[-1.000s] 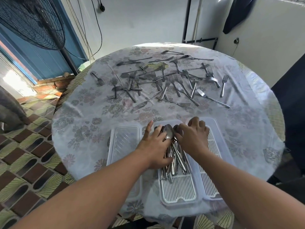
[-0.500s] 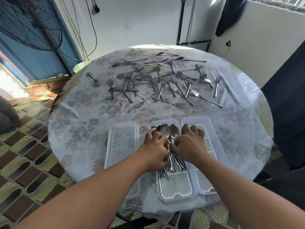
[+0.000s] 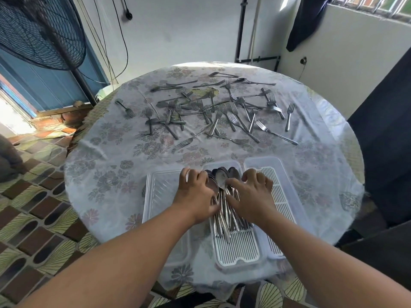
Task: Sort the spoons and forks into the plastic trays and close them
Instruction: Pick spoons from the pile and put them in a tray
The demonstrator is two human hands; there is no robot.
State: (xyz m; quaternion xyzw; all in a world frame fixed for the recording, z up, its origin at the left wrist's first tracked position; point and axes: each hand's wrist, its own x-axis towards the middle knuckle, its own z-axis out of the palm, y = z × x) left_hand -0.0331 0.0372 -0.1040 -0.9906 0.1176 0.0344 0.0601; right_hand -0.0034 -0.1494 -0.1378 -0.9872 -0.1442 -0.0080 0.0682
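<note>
Home dining spot: round table [image 3: 111, 174] under floral cloth [image 3: 115, 181], patterned floor tiles [image 3: 33, 236], standing fan [image 3: 37, 34], wall cables [image 3: 120, 30], barred window [image 3: 369, 7].

A round surface [image 3: 106, 174] under a floral cloth stands on a patterned tile floor [image 3: 33, 230], with white walls [image 3: 178, 30] behind, a black standing fan [image 3: 40, 34] before a blue door [image 3: 44, 85], and a dark cloth [image 3: 304, 21] hanging by a barred window [image 3: 373, 5].

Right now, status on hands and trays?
Both hands, left and right, on spoons in middle tray. Right tray empty. Forks unsorted.
</note>
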